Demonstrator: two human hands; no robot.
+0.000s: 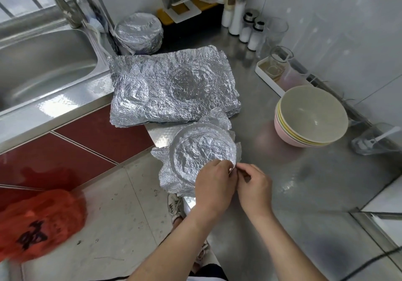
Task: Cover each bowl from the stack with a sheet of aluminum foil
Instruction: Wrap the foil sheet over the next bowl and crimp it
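Foil-wrapped bowls, two: front bowl (202, 150), back bowl (139, 32). Foil sheet pile (171, 84), one. Stack of bare bowls (311, 117), one, at least three rims showing. Hands, two: left hand (214, 182), right hand (254, 186). Dark-capped shakers (247, 29), two. Glass jug (280, 62), one. Tumbler (277, 30), one. Sink (43, 63), one. Orange bag (41, 224), one.

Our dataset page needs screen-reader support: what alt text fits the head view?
The left hand and right hand pinch the near edge of a foil-covered bowl on a steel counter. Behind it lie foil sheets; at right, stacked bare bowls.
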